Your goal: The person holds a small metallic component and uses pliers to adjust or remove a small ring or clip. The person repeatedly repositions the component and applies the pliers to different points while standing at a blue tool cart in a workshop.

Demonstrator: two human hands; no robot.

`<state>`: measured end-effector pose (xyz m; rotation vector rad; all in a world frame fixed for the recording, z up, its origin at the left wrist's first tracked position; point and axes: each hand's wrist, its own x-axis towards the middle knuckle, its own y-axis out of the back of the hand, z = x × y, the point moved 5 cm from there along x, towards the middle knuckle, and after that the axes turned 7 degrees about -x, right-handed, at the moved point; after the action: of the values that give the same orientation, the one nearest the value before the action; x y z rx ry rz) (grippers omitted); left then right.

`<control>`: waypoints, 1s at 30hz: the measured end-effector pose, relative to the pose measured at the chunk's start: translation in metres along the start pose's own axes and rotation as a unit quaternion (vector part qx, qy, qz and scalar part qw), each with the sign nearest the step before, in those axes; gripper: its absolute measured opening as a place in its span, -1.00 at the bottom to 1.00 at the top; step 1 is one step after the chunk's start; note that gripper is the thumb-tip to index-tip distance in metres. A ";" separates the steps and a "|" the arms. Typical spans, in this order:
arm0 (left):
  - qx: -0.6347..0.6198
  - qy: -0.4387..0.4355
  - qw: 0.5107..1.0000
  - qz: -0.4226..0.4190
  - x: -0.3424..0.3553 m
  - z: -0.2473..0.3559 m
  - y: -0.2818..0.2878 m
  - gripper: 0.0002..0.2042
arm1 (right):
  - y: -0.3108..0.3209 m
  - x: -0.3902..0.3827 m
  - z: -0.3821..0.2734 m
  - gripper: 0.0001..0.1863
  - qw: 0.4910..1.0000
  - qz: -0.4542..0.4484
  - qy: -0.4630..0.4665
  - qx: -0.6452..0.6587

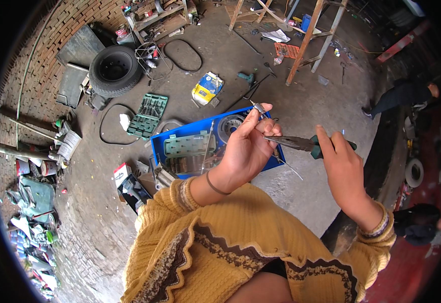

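Observation:
My left hand [245, 149] is raised, palm up, pinching a small silvery metal fitting [259, 108] with a narrow tip between thumb and fingers. Wrapped around green handles, my right hand [342, 169] grips long-nosed pliers [297, 143]. Their jaws point left and reach the fingers of my left hand; whether they bite on anything there is hidden. Below both hands lies a blue tray [155, 150] holding a green socket case [187, 145] and a round metal disc [229, 126]. A thin cable [292, 169] hangs past the tray's right corner.
On the floor ahead are an open green tool case [149, 116], a yellow-and-blue bag [208, 88], a drill [246, 78] and a tyre [114, 70]. A wooden ladder [306, 43] stands far right. People [402, 97] are at the right; clutter [34, 237] lines the left wall.

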<state>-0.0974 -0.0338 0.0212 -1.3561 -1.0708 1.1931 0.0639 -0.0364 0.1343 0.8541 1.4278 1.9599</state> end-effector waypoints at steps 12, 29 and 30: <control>-0.006 0.012 1.000 0.001 -0.008 -0.001 -0.001 -0.73 | -0.015 -0.008 0.001 -0.58 0.996 -0.021 0.041 0.077; 0.033 -0.282 0.958 0.037 -0.167 0.148 0.083 -0.75 | -0.391 -0.081 -0.111 -0.82 0.615 -0.358 -0.314 0.629; 0.027 -0.283 0.958 0.030 -0.172 0.147 0.086 -0.75 | -0.409 -0.085 -0.117 -0.83 0.602 -0.372 -0.327 0.626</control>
<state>-0.2637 -0.1958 -0.0481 -1.0280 -1.3833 1.7008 0.0578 -0.0585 -0.2987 1.0268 2.0215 -0.2565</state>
